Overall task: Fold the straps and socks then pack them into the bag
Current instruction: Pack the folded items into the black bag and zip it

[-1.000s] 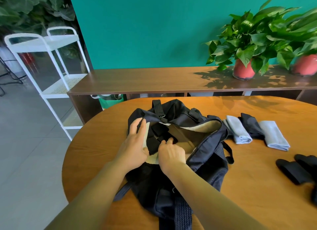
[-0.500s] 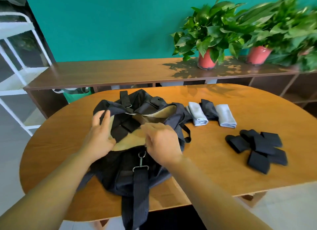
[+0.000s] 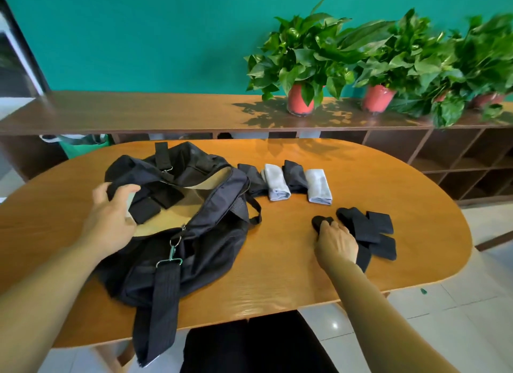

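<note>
At centre left the bag is held open by its rim in the left hand, so the folded strap, gripped right of centre by the right hand, can be packed.

A person, seen from the head down, shows little clothing to the camera. Both arms are bare, with the left forearm and the right forearm uncovered from the picture's edge to the wrists. The left hand and right hand are bare too, and knuckles show on the back of the right. At the bottom of the view a dark garment covers the lap. Its fabric is black and matte, with a crease down the middle. Whether it is trousers or a skirt cannot be told.
</note>
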Available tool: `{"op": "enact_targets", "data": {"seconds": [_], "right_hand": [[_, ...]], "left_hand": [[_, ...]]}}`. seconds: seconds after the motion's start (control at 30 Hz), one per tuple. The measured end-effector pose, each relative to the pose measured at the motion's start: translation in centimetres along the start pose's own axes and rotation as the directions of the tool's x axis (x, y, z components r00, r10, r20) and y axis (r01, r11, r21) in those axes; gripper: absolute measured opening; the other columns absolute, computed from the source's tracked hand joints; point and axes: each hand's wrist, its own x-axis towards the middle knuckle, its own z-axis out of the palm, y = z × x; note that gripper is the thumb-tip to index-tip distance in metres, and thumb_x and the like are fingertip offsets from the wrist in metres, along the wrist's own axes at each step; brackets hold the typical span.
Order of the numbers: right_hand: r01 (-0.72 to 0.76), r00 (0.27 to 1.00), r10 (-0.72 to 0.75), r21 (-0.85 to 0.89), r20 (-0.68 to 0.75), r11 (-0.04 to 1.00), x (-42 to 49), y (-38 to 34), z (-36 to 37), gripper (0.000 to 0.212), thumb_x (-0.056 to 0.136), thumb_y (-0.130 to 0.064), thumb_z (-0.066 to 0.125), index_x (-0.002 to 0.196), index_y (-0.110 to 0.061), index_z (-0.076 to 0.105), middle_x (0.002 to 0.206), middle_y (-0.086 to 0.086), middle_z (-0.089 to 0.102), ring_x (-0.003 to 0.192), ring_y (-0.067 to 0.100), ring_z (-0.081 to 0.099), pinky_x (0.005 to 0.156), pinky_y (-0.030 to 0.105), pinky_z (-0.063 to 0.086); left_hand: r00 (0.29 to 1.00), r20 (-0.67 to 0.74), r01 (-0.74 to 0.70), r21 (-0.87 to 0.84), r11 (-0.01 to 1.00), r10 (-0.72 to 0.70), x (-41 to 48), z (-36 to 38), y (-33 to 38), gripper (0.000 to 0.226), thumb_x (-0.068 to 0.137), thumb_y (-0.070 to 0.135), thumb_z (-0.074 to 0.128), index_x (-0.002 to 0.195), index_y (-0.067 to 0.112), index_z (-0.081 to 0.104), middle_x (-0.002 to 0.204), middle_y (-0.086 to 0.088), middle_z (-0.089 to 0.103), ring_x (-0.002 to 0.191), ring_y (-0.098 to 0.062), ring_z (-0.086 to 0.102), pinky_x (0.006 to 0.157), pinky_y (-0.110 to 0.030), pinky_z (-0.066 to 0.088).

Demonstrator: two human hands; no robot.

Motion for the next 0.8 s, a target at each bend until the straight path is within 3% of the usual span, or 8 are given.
{"op": "enact_targets", "data": {"seconds": [0.13, 0.23, 0.33, 0.43, 0.5, 0.6, 0.7, 0.8], "right_hand": [[0.016, 0.999, -0.016, -0.001, 0.031, 1.0, 0.2, -0.8, -1.4, 0.021, 0.094, -0.009, 0.044, 0.109, -0.016, 0.056, 0.108, 0.005, 0.063, 0.1, 0.023, 0.058, 0.065, 0.027, 0.041], [0.018, 0.999, -0.019, 0.016, 0.049, 1.0, 0.5, -1.3, -2.1, 0.015, 0.093, -0.011, 0.048, 0.097, -0.02, 0.06, 0.099, 0.003, 0.065, 0.086, 0.023, 0.059, 0.062, 0.025, 0.041], [0.038, 0.998, -0.035, -0.062, 0.057, 0.997, 0.5, -1.8, -2.3, 0.016, 0.092, -0.011, 0.048, 0.089, -0.022, 0.06, 0.096, 0.001, 0.064, 0.087, 0.022, 0.061, 0.061, 0.025, 0.042], [0.062, 0.998, -0.058, -0.129, 0.033, 0.99, -0.2, -2.7, -2.2, 0.02, 0.093, -0.013, 0.044, 0.094, -0.023, 0.06, 0.094, -0.002, 0.064, 0.085, 0.018, 0.061, 0.062, 0.025, 0.044], [-0.009, 1.0, 0.009, -0.035, -0.011, 0.999, -0.7, -3.1, -2.7, 0.019, 0.096, -0.018, 0.043, 0.095, -0.021, 0.061, 0.088, 0.0, 0.064, 0.077, 0.02, 0.059, 0.058, 0.025, 0.041], [-0.078, 0.988, 0.107, 0.239, -0.112, 0.968, -1.7, -4.2, -4.3, 0.015, 0.092, -0.018, 0.047, 0.078, -0.015, 0.053, 0.065, 0.004, 0.05, 0.064, 0.027, 0.049, 0.052, 0.026, 0.034], [0.11, 0.912, 0.075, 0.414, -0.404, 0.903, -4.0, -7.8, -6.8, 0.01, 0.084, -0.01, 0.051, 0.075, -0.009, 0.048, 0.05, 0.003, 0.034, 0.049, 0.027, 0.037, 0.046, 0.023, 0.021], [0.442, 0.758, -0.142, 0.341, -0.636, 0.83, -6.6, -13.8, -9.0, 0.006, 0.076, -0.008, 0.055, 0.079, -0.013, 0.058, 0.044, 0.0, 0.035, 0.037, 0.027, 0.035, 0.044, 0.015, 0.01]], "left_hand": [[0.998, 0.028, 0.051, 0.01, 0.999, -0.051, -0.5, 0.1, 0.2, 0.07, 0.087, -0.003, 0.05, 0.142, 0.036, 0.034, 0.149, -0.005, 0.008, 0.123, -0.041, 0.039, 0.097, -0.05, 0.044], [0.998, 0.04, 0.054, 0.016, 0.998, -0.055, -0.7, -0.2, 0.5, 0.07, 0.088, -0.001, 0.05, 0.145, 0.036, 0.031, 0.149, -0.004, 0.009, 0.123, -0.039, 0.039, 0.098, -0.047, 0.043], [0.995, 0.078, 0.055, 0.011, 0.998, -0.056, -1.0, -0.7, 0.7, 0.072, 0.089, 0.001, 0.05, 0.147, 0.036, 0.027, 0.147, -0.002, 0.009, 0.115, -0.037, 0.045, 0.093, -0.046, 0.046], [0.992, 0.111, 0.057, 0.013, 0.998, -0.058, -1.2, -1.4, 0.6, 0.074, 0.089, -0.001, 0.049, 0.148, 0.036, 0.023, 0.147, 0.0, 0.008, 0.108, -0.034, 0.048, 0.086, -0.042, 0.048], [0.991, 0.127, 0.04, 0.014, 0.999, -0.042, -1.3, -1.9, 0.3, 0.073, 0.091, 0.0, 0.048, 0.147, 0.038, 0.023, 0.147, -0.001, 0.009, 0.093, -0.029, 0.049, 0.077, -0.035, 0.046], [0.987, 0.162, -0.001, 0.002, 1.0, 0.001, -1.5, -2.1, -0.5, 0.061, 0.094, 0.002, 0.045, 0.139, 0.041, 0.032, 0.141, -0.003, 0.019, 0.083, -0.025, 0.052, 0.07, -0.032, 0.045], [0.984, 0.175, -0.024, -0.007, 1.0, 0.025, -1.4, -1.9, -1.6, 0.053, 0.096, 0.007, 0.044, 0.139, 0.035, 0.033, 0.136, -0.004, 0.029, 0.091, -0.026, 0.053, 0.074, -0.034, 0.046], [0.991, 0.131, -0.023, -0.011, 1.0, 0.024, -1.0, -2.2, -2.1, 0.044, 0.098, 0.019, 0.047, 0.14, 0.028, 0.034, 0.134, -0.004, 0.036, 0.104, -0.027, 0.052, 0.081, -0.04, 0.047]]}}
